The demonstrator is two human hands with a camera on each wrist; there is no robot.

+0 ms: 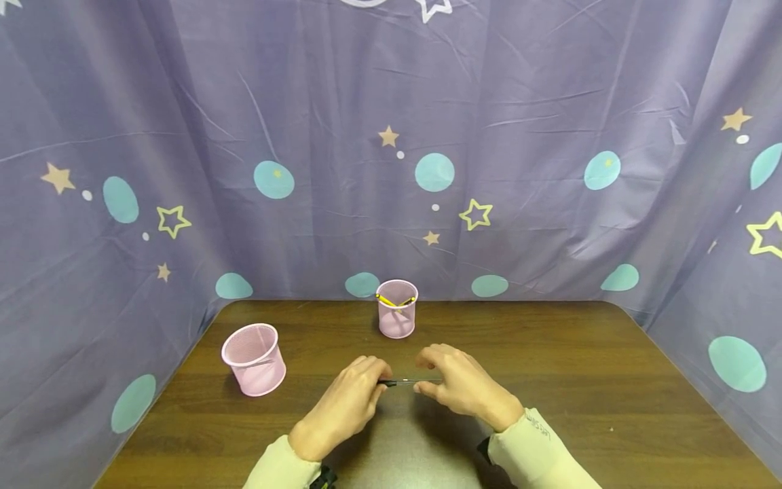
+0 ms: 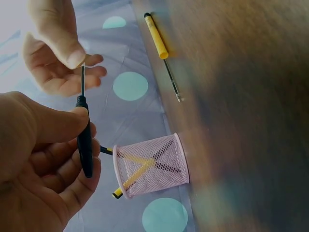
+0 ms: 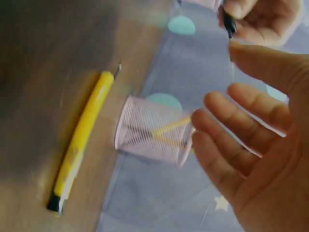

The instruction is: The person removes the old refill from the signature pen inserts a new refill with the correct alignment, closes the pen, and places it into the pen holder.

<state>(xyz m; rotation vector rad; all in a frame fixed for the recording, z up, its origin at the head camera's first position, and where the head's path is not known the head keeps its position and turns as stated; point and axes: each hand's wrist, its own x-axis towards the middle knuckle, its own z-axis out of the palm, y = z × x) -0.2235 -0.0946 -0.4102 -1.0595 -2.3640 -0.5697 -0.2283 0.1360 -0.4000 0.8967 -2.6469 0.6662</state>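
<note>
My left hand grips a slim black pen piece between thumb and fingers; a thin, partly clear rod sticks out of it towards my right hand. The right hand's fingers are spread and loosely bent, away from the thumb. Its thumb is close to the rod; whether they touch I cannot tell. A yellow pen barrel with a thin refill protruding lies on the table in the left wrist view. The right wrist view also has a yellow barrel, slightly blurred.
A pink mesh cup holding yellow-and-black pens stands near the table's back edge. Another pink mesh cup is at the left. The brown wooden table is bordered by a purple patterned curtain.
</note>
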